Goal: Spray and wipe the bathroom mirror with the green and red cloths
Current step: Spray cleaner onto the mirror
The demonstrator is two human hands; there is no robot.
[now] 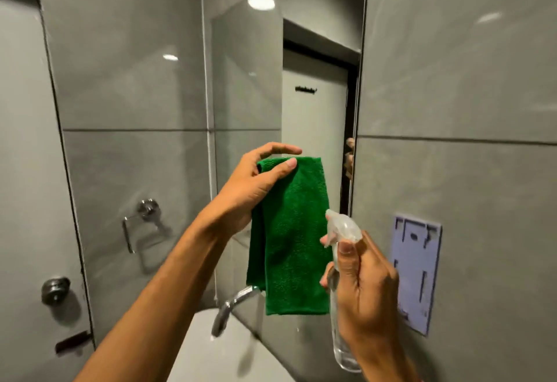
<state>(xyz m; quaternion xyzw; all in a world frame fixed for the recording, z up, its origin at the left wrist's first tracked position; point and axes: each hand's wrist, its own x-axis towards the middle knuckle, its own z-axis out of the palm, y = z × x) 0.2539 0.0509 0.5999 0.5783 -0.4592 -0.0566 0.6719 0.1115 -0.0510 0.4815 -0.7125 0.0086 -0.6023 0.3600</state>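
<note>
Left hand pinches the green cloth (folded, hanging); right hand, at four o'clock, grips the spray bottle.

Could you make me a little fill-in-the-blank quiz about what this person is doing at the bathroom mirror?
1. The left hand holds up a cloth coloured ____.
2. The right hand grips a clear ____ bottle.
3. The bottle's nozzle points toward the ____.
4. Below the cloth, a metal ____ sticks out over the basin.

Missing words: green; spray; cloth; tap
</note>
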